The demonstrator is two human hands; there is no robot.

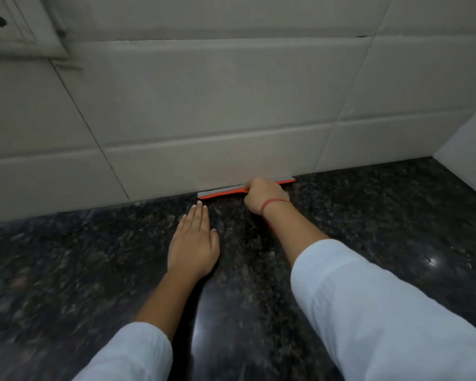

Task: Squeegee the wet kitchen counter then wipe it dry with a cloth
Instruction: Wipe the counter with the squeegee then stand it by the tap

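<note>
A red squeegee (222, 193) with a grey rubber blade lies along the back of the dark speckled granite counter (94, 265), its blade against the foot of the tiled wall. My right hand (261, 195) is closed around its middle, hiding the handle; a red thread circles that wrist. My left hand (194, 240) rests flat on the counter just in front of the squeegee's left end, fingers together and straight, holding nothing. No cloth is in view.
Pale grey wall tiles (204, 105) rise straight behind the counter. A white side wall (467, 149) closes the counter at the far right. A cabinet or frame corner (19, 28) hangs at upper left. Light glints off the counter at the right and centre.
</note>
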